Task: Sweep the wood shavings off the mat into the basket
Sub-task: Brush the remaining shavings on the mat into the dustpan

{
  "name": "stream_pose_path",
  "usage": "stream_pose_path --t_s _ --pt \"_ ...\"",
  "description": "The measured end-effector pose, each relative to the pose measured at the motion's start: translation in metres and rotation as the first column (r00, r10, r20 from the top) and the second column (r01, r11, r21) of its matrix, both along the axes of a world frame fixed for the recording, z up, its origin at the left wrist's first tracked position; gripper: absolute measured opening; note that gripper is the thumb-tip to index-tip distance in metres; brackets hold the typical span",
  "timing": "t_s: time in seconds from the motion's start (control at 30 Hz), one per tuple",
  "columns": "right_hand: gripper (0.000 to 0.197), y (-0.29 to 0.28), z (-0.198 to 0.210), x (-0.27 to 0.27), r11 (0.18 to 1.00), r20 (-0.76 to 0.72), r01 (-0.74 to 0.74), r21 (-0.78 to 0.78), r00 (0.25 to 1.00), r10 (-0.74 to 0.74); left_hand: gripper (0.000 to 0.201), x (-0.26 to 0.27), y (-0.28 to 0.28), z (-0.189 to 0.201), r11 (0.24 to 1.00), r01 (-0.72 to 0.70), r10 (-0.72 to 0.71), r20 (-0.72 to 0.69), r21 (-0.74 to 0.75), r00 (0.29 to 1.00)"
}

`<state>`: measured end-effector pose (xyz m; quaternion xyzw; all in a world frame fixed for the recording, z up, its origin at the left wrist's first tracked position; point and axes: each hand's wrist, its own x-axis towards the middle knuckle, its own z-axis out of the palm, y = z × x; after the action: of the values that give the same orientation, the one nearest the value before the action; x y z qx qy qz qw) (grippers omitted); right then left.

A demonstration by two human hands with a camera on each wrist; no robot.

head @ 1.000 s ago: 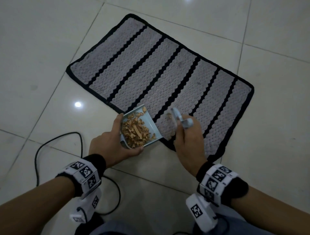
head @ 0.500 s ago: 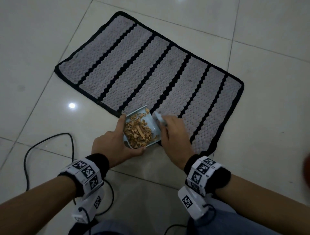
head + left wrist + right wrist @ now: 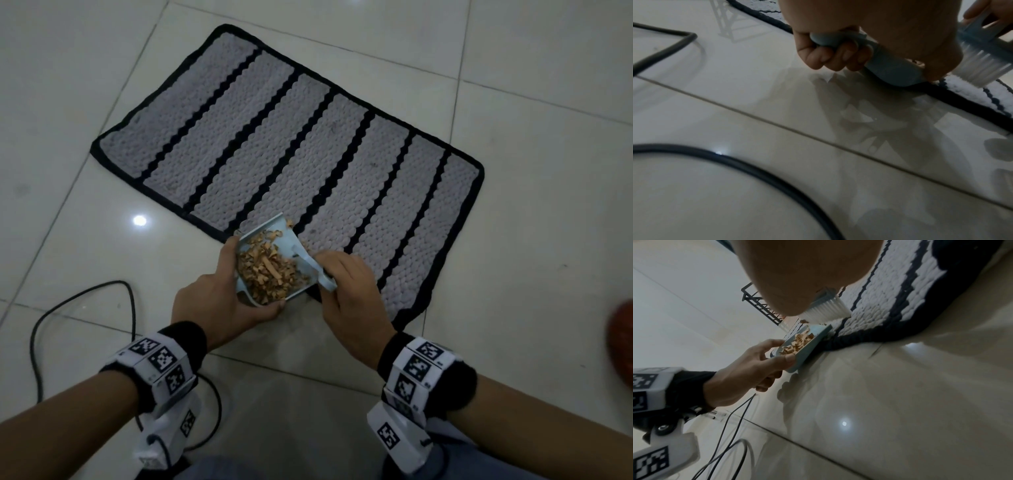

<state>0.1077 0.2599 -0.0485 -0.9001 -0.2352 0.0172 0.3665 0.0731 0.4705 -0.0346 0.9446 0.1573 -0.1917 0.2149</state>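
A grey mat (image 3: 274, 147) with black stripes lies on the tiled floor. At its near edge my left hand (image 3: 219, 294) grips a light blue dustpan (image 3: 287, 236), its lip resting on the mat. A heap of wood shavings (image 3: 270, 270) fills the pan. My right hand (image 3: 346, 287) grips a small blue brush (image 3: 323, 279) against the pan's right side. In the left wrist view my fingers (image 3: 828, 55) curl round the dustpan handle (image 3: 890, 71), and the white brush bristles (image 3: 982, 68) touch the mat. The right wrist view shows the brush bristles (image 3: 826, 311) just above the dustpan (image 3: 807, 344).
A black cable (image 3: 68, 308) loops over the tiles left of my left arm. A reddish-brown object (image 3: 621, 342) is cut off at the right edge of the head view. A black metal rack (image 3: 760, 305) stands beyond the mat.
My right hand has brought the brush down and left, from above the mat to the dustpan's right side. The left hand keeps hold of the pan in the same spot.
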Motion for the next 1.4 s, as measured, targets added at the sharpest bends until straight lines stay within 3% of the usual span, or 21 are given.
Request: stream_pose_path --t_s 0.17,0.43,0.57,0.73,0.87,1.0,1.1,1.4 --pt "0.016 -0.004 0.003 0.006 0.983 -0.042 0.124 0.137 0.992 -0.119 0.12 -0.008 0.006 0.008 0.999 -0.034 0.033 -0.019 -0.01 0.999" --pt "0.011 0.01 0.002 0.025 0.972 -0.058 0.228 0.048 0.973 -0.225 0.123 -0.006 0.003 0.007 0.998 -0.039 0.043 -0.053 0.058 0.998" --pt "0.017 0.025 0.002 0.016 0.993 -0.056 0.117 -0.028 0.991 -0.119 0.121 -0.007 0.001 0.007 0.996 -0.038 0.042 -0.042 0.077 0.998" --pt "0.019 0.027 -0.001 -0.003 0.995 0.061 -0.085 -0.051 0.994 0.088 0.124 -0.008 0.002 0.003 0.997 -0.037 0.04 -0.055 0.062 0.998" --pt "0.032 0.016 0.002 0.002 0.997 0.05 0.012 0.072 0.999 -0.016 0.123 -0.01 0.001 0.003 0.997 -0.043 0.046 -0.05 0.057 0.998" --pt "0.016 0.01 0.001 0.027 0.981 0.001 0.163 0.103 0.987 -0.164 0.121 -0.011 0.0 0.005 0.998 -0.057 0.059 -0.031 0.039 0.998" --pt "0.017 0.011 -0.005 0.046 0.984 -0.026 0.137 0.117 0.991 -0.135 0.12 -0.013 -0.001 0.006 0.997 -0.068 0.069 -0.036 0.036 0.997" --pt "0.028 0.031 0.001 0.057 0.98 0.088 -0.018 -0.199 0.995 0.036 0.122 -0.013 -0.004 0.004 0.995 -0.093 0.095 -0.031 0.043 0.995"
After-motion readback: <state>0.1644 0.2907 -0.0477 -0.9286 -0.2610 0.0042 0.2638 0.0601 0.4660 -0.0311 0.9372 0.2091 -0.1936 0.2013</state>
